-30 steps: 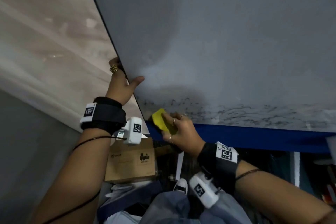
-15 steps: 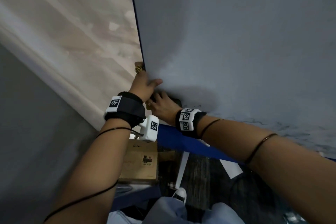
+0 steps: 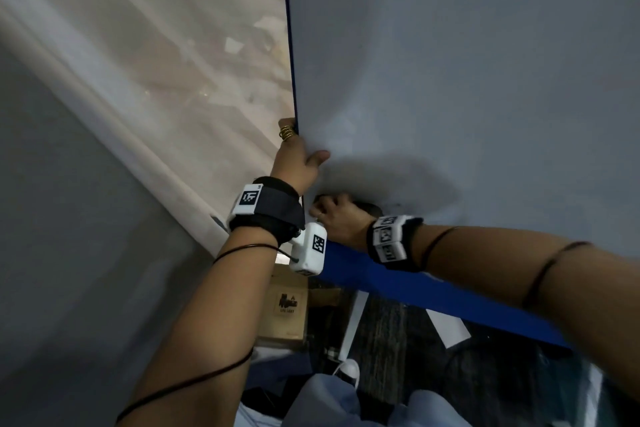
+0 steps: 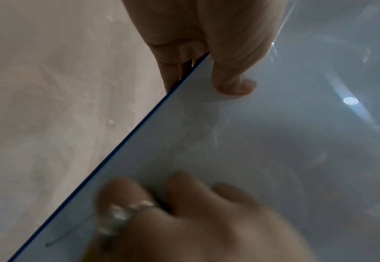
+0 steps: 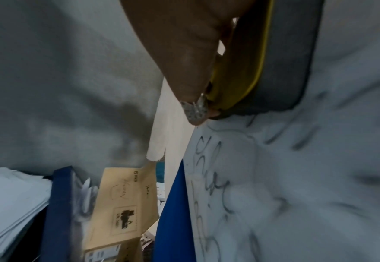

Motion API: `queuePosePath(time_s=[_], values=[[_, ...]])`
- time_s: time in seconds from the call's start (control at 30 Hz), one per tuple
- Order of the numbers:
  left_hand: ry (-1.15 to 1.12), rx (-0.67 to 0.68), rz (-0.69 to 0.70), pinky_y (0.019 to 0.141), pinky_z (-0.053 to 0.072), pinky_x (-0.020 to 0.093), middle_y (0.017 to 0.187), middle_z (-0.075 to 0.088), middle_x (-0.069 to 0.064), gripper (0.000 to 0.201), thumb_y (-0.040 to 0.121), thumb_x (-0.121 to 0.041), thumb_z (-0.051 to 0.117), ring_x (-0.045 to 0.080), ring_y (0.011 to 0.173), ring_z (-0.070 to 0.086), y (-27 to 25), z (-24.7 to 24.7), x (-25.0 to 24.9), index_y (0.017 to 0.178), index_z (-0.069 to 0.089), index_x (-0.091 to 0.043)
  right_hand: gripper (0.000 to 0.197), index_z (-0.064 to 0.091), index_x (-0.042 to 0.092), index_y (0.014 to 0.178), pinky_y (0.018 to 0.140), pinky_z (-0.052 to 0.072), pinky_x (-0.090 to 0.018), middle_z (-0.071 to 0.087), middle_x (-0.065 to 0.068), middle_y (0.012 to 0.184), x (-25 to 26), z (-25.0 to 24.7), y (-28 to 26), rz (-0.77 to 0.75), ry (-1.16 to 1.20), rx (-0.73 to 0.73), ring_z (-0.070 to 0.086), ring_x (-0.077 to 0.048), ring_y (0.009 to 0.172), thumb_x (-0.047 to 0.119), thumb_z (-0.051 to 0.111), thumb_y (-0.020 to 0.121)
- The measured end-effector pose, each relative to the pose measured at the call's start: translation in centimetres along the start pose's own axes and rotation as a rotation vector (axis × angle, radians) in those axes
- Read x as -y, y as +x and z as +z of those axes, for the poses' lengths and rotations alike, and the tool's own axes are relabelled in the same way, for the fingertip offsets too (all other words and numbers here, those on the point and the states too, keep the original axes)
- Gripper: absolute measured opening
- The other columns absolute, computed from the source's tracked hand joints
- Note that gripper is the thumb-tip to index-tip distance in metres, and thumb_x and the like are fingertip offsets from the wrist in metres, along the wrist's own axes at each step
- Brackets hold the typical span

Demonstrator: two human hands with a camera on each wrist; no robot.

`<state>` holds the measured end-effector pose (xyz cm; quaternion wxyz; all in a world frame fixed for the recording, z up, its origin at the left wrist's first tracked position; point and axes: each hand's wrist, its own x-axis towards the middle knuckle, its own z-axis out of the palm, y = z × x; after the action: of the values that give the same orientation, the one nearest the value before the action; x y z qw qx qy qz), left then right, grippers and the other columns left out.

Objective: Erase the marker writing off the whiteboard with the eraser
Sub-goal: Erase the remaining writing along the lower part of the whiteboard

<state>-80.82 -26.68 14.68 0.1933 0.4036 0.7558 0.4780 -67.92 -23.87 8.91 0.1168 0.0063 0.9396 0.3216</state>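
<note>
Right hand grips the eraser, its fingers curled over it, felt face against the whiteboard near the lower left corner. Marker writing remains just below the fingers. Left hand pinches the board's edge just above. Risks: the eraser overrunning the corner and slipping off; smearing; the board shifting if that pinch slackens.

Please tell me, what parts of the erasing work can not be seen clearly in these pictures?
- Head view: the eraser is hidden behind the right hand.
- Head view: the writing is covered by the right arm.
- Right wrist view: the words are smeared and blurred, unreadable.
- Left wrist view: the right hand is blurred; the left hand has its fingers hidden behind the whiteboard edge.
</note>
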Motion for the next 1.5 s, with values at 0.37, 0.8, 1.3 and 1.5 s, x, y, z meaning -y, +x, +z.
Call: queuePosePath(time_s=[0.37,0.8,1.3,1.5], values=[[-0.069,-0.021,0.034,0.087,0.033,0.009,0.114,0.049,0.000,0.055,0.084,0.006,0.062,0.009,0.106,0.047,-0.1,0.3,0.4,0.127,0.028,0.003,0.030,0.076,0.009,0.087,0.064,0.046,-0.034,0.067,-0.004,0.101,-2.7,5.2,-7.0,0.065,0.142,-0.279,0.049,-0.025,0.081,0.013,0.080,0.057],[0.020,-0.105,0.030,0.088,0.031,0.007,0.128,0.054,0.012,0.052,0.086,-0.001,0.063,0.016,0.114,0.052,0.3,1.1,1.4,0.130,0.037,0.000,0.032,0.069,0.010,0.109,0.075,0.039,-0.040,0.042,-0.012,0.132,-0.8,8.5,-5.4,0.134,0.117,-0.499,0.047,-0.026,0.087,0.011,0.071,0.078],[0.094,-0.118,-0.022,0.094,0.032,0.018,0.130,0.053,0.016,0.054,0.089,-0.005,0.060,0.029,0.120,0.052,-0.2,1.5,1.2,0.134,0.031,0.003,0.078,0.039,0.034,0.140,0.084,0.035,-0.042,0.020,0.000,0.155,-0.5,12.0,-14.0,0.634,0.118,-0.604,0.044,-0.029,0.113,0.017,0.074,0.072],[0.022,-0.105,-0.037,0.101,0.035,0.025,0.133,0.050,0.016,0.050,0.091,-0.005,0.058,0.030,0.123,0.050,-1.0,1.4,0.1,0.133,0.033,0.001,0.079,0.054,0.033,0.131,0.088,0.040,-0.044,0.034,0.005,0.144,0.3,8.2,-6.8,0.445,0.234,-0.614,0.051,-0.032,0.113,0.009,0.074,0.059]])
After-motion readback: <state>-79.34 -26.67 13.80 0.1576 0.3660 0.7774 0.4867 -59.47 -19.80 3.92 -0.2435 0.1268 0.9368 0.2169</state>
